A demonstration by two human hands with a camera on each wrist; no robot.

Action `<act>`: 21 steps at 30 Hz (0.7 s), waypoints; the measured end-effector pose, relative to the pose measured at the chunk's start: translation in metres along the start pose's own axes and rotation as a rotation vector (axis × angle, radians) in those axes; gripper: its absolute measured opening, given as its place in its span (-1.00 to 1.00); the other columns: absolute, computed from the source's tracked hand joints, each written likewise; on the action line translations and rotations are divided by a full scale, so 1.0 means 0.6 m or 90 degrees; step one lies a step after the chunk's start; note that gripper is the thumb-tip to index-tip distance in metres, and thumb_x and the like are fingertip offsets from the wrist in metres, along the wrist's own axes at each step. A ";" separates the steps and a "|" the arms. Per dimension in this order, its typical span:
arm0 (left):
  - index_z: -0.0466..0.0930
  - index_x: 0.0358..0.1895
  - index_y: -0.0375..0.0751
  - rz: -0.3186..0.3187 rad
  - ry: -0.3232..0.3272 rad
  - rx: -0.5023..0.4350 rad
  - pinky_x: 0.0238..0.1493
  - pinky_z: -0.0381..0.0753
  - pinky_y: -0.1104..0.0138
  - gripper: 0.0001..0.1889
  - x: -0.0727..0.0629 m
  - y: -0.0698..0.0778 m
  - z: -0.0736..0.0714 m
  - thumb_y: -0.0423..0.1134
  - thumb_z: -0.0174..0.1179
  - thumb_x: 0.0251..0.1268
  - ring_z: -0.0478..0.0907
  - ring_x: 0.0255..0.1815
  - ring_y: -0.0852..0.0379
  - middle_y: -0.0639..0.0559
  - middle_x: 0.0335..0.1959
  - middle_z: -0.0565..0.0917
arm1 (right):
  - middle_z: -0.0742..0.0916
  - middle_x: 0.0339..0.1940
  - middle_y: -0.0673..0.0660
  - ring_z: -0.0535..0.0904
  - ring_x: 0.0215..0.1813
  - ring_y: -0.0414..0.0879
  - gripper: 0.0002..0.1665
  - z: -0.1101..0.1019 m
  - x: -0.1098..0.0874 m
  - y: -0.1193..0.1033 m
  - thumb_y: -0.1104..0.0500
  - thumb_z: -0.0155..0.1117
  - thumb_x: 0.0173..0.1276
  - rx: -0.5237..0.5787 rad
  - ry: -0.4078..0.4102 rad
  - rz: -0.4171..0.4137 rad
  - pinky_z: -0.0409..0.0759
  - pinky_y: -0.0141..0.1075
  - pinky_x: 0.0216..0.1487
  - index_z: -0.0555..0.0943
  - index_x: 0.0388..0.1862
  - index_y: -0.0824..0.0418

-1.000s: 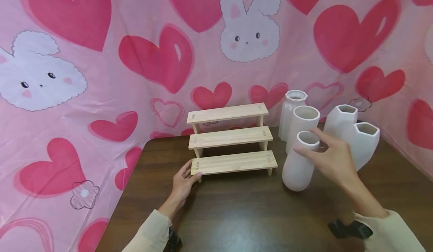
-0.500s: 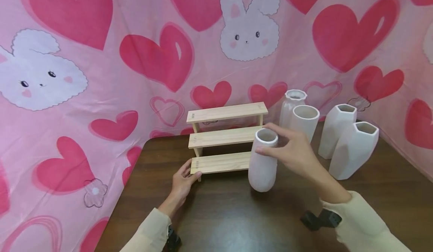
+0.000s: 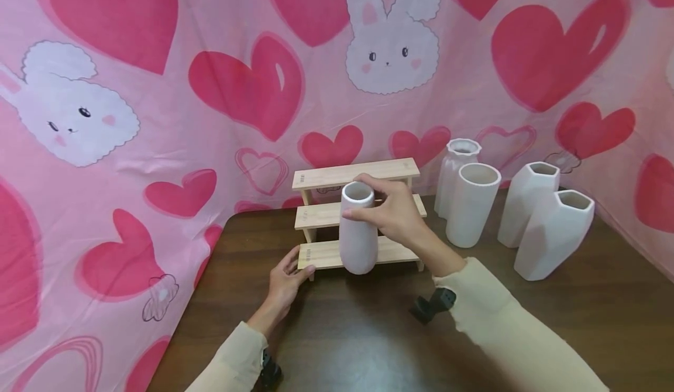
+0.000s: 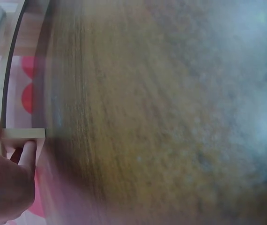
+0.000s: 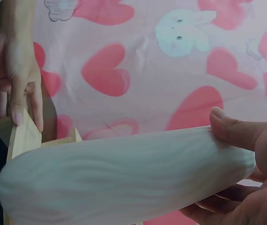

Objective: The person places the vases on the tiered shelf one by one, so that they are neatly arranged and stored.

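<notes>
My right hand (image 3: pixel 392 210) grips a slim white vase (image 3: pixel 359 246) near its rim, thumb on the near side. Its base hangs in front of the lowest step of a three-tier wooden stand (image 3: pixel 316 255); the vase covers part of the two lower steps. The rounded base and ridged side of the vase (image 5: pixel 119 180) fill much of the right wrist view. At the stand's left end, my left hand (image 3: pixel 284 281) holds the lowest step between thumb and fingers. In the left wrist view, a finger (image 4: pixel 29 157) lies against the step's leg (image 4: pixel 23 133).
Right of the stand are a fluted-rim vase (image 3: pixel 457 172), a plain cylindrical vase (image 3: pixel 470 213) and two faceted vases (image 3: pixel 521 207), all white, on the dark wooden table (image 3: pixel 337 333). A pink curtain with hearts and rabbits (image 3: pixel 295 76) hangs behind.
My right hand has carried the slim vase leftward from beside the other vases and raised it to the front of the stand. My left hand keeps its hold on the lowest step.
</notes>
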State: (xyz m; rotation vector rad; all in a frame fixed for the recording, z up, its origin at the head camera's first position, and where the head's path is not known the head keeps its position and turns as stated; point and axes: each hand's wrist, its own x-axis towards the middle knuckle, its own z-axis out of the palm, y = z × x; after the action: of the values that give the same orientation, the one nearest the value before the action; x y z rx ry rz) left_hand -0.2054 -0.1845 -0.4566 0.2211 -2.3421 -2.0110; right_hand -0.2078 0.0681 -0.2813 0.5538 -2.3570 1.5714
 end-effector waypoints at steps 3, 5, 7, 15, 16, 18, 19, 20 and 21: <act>0.33 0.40 -0.18 0.005 0.000 -0.006 0.02 0.53 0.39 -0.31 -0.001 0.000 -0.001 -0.30 0.35 0.17 0.51 0.15 -0.06 -0.30 0.17 0.56 | 0.72 -0.18 0.08 0.61 -0.20 -0.05 -0.36 0.016 0.013 0.001 0.09 0.62 -0.04 0.020 -0.007 -0.016 0.63 -0.17 -0.18 0.64 0.10 0.07; 0.33 0.39 -0.17 0.003 0.000 -0.012 0.00 0.52 0.43 -0.31 0.000 0.001 -0.001 -0.31 0.35 0.17 0.51 0.15 -0.05 -0.29 0.17 0.56 | 0.72 -0.21 0.08 0.61 -0.21 -0.06 -0.37 0.025 0.020 0.001 0.12 0.63 -0.05 0.031 -0.009 -0.019 0.62 -0.18 -0.19 0.65 0.08 0.07; 0.32 0.40 -0.18 0.006 -0.002 -0.016 -0.02 0.52 0.45 -0.32 0.000 0.001 -0.002 -0.32 0.35 0.17 0.51 0.15 -0.05 -0.30 0.17 0.56 | 0.73 -0.22 0.08 0.61 -0.23 -0.06 -0.37 0.033 0.026 0.000 0.14 0.63 -0.06 0.036 -0.009 -0.019 0.61 -0.20 -0.20 0.66 0.07 0.07; 0.34 0.38 -0.20 0.012 0.006 -0.031 -0.09 0.52 0.49 -0.32 0.004 -0.002 -0.001 -0.35 0.35 0.16 0.53 0.10 0.00 -0.31 0.16 0.56 | 0.73 -0.23 0.10 0.61 -0.23 -0.07 -0.36 0.059 0.040 -0.001 0.18 0.65 -0.11 0.041 -0.007 -0.022 0.61 -0.23 -0.20 0.67 0.05 0.12; 0.34 0.38 -0.21 0.011 0.005 -0.033 -0.10 0.53 0.49 -0.32 0.004 -0.003 -0.001 -0.36 0.35 0.16 0.53 0.10 -0.01 -0.31 0.16 0.56 | 0.73 -0.23 0.10 0.61 -0.23 -0.07 -0.36 0.060 0.041 -0.001 0.18 0.66 -0.11 0.039 -0.007 -0.022 0.61 -0.23 -0.20 0.67 0.04 0.12; 0.34 0.38 -0.21 0.009 0.005 -0.032 -0.09 0.53 0.49 -0.32 0.004 -0.003 0.000 -0.36 0.35 0.16 0.53 0.11 -0.01 -0.31 0.17 0.55 | 0.73 -0.25 0.10 0.60 -0.24 -0.07 -0.36 0.063 0.043 -0.001 0.18 0.66 -0.12 0.033 -0.006 -0.019 0.60 -0.24 -0.22 0.68 0.03 0.11; 0.34 0.38 -0.21 0.008 0.005 -0.030 -0.09 0.53 0.48 -0.32 0.004 -0.003 0.000 -0.35 0.35 0.16 0.52 0.12 -0.02 -0.32 0.18 0.54 | 0.73 -0.25 0.10 0.60 -0.25 -0.07 -0.36 0.065 0.044 -0.001 0.18 0.66 -0.13 0.028 -0.005 -0.017 0.60 -0.24 -0.22 0.68 0.03 0.11; 0.34 0.38 -0.21 0.005 0.005 -0.029 -0.09 0.53 0.48 -0.32 0.004 -0.003 0.000 -0.35 0.35 0.16 0.52 0.13 -0.03 -0.31 0.18 0.54 | 0.73 -0.25 0.10 0.60 -0.25 -0.07 -0.36 0.066 0.045 -0.002 0.17 0.66 -0.13 0.023 -0.005 -0.017 0.60 -0.25 -0.23 0.68 0.03 0.11; 0.34 0.38 -0.21 0.004 0.005 -0.028 -0.08 0.53 0.47 -0.32 0.004 -0.003 0.000 -0.35 0.35 0.16 0.51 0.13 -0.04 -0.31 0.19 0.54 | 0.73 -0.25 0.09 0.59 -0.25 -0.08 -0.36 0.067 0.046 -0.002 0.16 0.66 -0.13 0.017 -0.006 -0.016 0.59 -0.25 -0.23 0.68 0.03 0.11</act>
State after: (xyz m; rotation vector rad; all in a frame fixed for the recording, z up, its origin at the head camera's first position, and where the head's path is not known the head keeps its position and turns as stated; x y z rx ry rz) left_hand -0.2074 -0.1850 -0.4586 0.2192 -2.2880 -2.0520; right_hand -0.2320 0.0262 -0.2845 0.5961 -2.3298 1.5953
